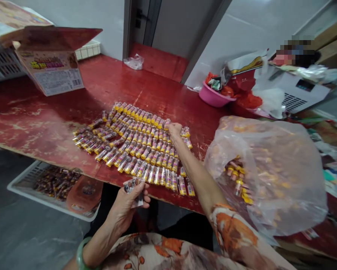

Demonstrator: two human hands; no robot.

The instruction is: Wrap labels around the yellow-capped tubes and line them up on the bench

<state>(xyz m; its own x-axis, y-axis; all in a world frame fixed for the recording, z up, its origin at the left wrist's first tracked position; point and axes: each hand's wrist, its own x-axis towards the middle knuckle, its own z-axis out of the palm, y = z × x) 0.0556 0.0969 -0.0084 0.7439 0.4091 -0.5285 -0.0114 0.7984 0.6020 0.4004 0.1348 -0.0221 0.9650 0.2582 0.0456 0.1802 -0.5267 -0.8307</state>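
Note:
Rows of small cylindrical packs (140,150) with yellow ends and clear wrapping lie side by side on the red table (106,86). Closed around a few flat printed cards or packets, my left hand (129,204) is at the table's front edge, below the rows. My right hand (175,129) reaches over the upper right end of the rows, its fingers closed near a pack there. What it holds, if anything, is hidden by the hand.
A large clear bag (286,168) of packs lies at the right. Behind it are a pink basin (214,95) and a white crate (303,92). An open carton (58,75) stands back left. Below the front edge sits a white basket (24,187).

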